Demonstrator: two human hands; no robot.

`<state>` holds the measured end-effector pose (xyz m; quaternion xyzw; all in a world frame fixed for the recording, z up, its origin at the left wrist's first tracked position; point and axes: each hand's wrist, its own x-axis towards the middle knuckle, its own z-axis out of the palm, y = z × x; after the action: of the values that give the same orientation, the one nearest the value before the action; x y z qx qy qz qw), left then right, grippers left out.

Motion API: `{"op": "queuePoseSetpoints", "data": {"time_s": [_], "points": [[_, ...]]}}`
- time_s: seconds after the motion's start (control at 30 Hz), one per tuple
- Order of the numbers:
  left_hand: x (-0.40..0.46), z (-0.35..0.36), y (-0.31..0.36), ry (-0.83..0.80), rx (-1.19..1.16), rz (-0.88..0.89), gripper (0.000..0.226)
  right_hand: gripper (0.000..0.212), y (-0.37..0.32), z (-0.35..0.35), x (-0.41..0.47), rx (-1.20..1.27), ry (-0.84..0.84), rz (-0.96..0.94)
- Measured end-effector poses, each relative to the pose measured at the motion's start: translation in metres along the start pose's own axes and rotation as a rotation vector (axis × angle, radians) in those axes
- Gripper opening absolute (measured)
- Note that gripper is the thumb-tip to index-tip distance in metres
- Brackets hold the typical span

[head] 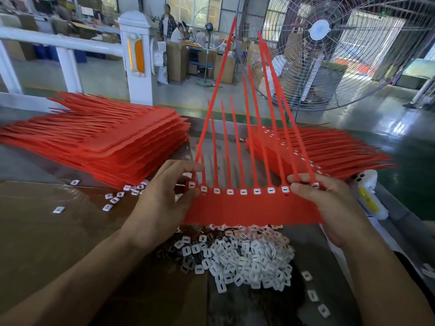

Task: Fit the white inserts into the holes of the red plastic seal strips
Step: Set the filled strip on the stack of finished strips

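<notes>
Loose white inserts lie heaped on the worktop under the red strip sheet. Left hand and right hand pinch its ends, every hole apparently filled; press each insert flush before stacking.

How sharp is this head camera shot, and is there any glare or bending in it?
Head view: the held red plastic seal sheet and the pile of white plastic inserts are fairly sharp; the white railing bows from wide-angle distortion; daylight blows out the windows behind the large wire-caged fan.
</notes>
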<state>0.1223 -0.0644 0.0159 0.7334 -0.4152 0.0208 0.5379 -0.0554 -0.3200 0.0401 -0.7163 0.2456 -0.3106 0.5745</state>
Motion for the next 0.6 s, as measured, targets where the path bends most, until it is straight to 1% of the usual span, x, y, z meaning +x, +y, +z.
{"op": "queuePoseSetpoints", "data": {"time_s": [0.1,0.27,0.37,0.5,0.6], "points": [[-0.0005,0.0,0.001,-0.053,-0.197,-0.088,0.046,0.023,-0.0018,-0.0009,0.0002,0.004,0.045,-0.049],[-0.001,0.0059,0.0024,-0.097,-0.326,-0.139,0.049,0.027,-0.007,-0.0078,0.0016,0.086,0.125,-0.086],[-0.0022,0.008,0.0023,-0.1,-0.32,-0.137,0.049,0.024,-0.0068,-0.0086,0.0018,0.121,0.156,-0.051],[-0.0012,0.0063,0.003,-0.165,-0.32,-0.156,0.054,0.017,-0.0055,-0.0049,0.0019,0.146,0.212,0.02],[-0.0001,0.0045,0.0063,-0.183,-0.326,-0.166,0.058,0.014,-0.0041,-0.0019,0.0017,0.16,0.229,0.043]]}}
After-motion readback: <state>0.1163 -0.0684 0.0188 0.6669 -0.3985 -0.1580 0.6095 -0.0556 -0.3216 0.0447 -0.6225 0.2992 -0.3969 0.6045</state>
